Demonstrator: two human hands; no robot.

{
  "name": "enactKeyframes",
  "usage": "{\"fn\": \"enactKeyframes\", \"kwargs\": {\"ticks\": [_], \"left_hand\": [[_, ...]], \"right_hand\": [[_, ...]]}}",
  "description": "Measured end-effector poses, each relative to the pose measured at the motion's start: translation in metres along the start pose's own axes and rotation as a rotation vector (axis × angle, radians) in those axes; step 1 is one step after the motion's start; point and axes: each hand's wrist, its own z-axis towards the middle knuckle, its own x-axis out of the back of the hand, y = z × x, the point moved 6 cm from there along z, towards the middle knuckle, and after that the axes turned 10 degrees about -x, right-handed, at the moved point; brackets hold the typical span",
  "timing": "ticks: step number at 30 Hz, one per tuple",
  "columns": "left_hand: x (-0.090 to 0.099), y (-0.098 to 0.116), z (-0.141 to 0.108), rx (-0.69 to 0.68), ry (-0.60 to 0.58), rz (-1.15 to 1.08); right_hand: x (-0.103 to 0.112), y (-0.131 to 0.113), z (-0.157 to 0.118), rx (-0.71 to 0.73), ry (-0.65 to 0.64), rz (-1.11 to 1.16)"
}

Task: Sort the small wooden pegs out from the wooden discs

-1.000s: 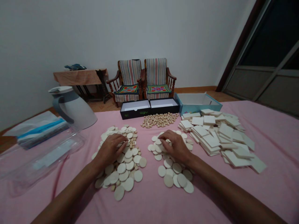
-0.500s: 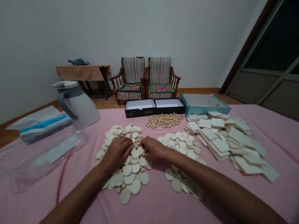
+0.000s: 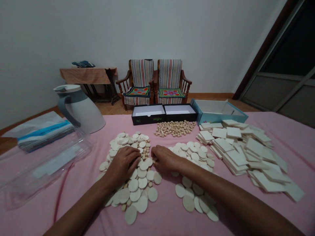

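Note:
Palm down, my left hand rests on the left heap of pale wooden discs, its fingers bent together at small wooden beads among the discs. My right hand is curled at the right edge of that heap, close to the same beads; its fingertips are partly hidden, and what they pinch cannot be made out. A second heap of discs lies beyond and under my right forearm. Further back is a pile of beads in front of the black boxes.
Square wooden tiles are heaped at the right. Two open black boxes and a blue box stand at the back. On the left are a grey-white jug, a plastic packet and a clear tray on the pink cloth.
The view has shifted slightly. My right hand has drawn a little to the right, away from the beads between the hands. My left hand stays at the heap.

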Motion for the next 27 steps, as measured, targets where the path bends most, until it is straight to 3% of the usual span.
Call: {"fn": "enactKeyframes", "kwargs": {"ticks": [5, 12, 15, 22, 27], "left_hand": [[0.001, 0.001, 0.001, -0.012, -0.009, -0.002], [0.001, 0.001, 0.001, 0.003, -0.015, -0.011], [0.001, 0.001, 0.001, 0.011, -0.026, -0.015], [0.001, 0.001, 0.002, 0.008, -0.023, -0.009], [0.002, 0.002, 0.003, 0.009, -0.021, -0.013]], "right_hand": [[0.012, 0.018, 0.015, -0.015, 0.052, -0.024], [0.072, 0.073, 0.055, -0.25, 0.302, -0.055], [0.083, 0.076, 0.059, -0.272, 0.419, -0.006], [0.033, 0.018, 0.064, 0.06, 0.19, 0.001], [0.009, 0.006, 0.07, 0.07, 0.151, -0.065]]}}
